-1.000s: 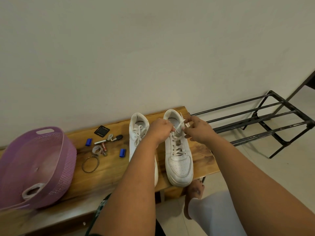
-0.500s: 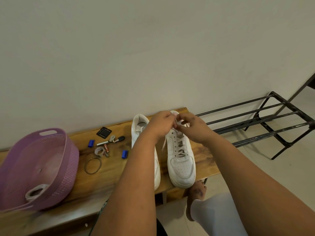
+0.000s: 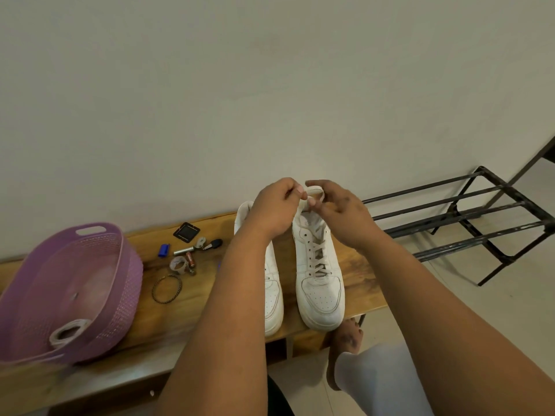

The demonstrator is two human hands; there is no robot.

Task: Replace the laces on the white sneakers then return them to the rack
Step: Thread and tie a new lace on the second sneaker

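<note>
Worktop (image 3: 354, 265): wooden, ran from lower left of the frame to centre right, against a plain wall.
Right sneaker (image 3: 319, 283): white, stood at centre of the frame on the worktop, toe toward the camera, partly laced.
Left sneaker (image 3: 271, 292): white, just beside it on the left, largely covered by the left forearm.
Lace (image 3: 313, 192): white loop held above the heel opening of the right sneaker, centre of the frame.
Left hand (image 3: 274, 210): fingers curled, thumb and forefinger pinched the left end of the lace.
Right hand (image 3: 342, 214): thumb and forefinger pinched the right end of the lace loop; remaining fingers spread loosely.
Rack (image 3: 468, 217): black metal bars, at the right of the frame, on the floor past the end of the worktop, no shoes on it.
Basket (image 3: 120, 265): purple plastic, lower left of the frame, on the worktop, tilted; a coil of white lace (image 3: 67, 333) lay inside.
Small items: bangle (image 3: 167, 288), blue cap (image 3: 163, 250), black square tag (image 3: 186, 232), batteries and a key, left of centre between basket and sneakers.
</note>
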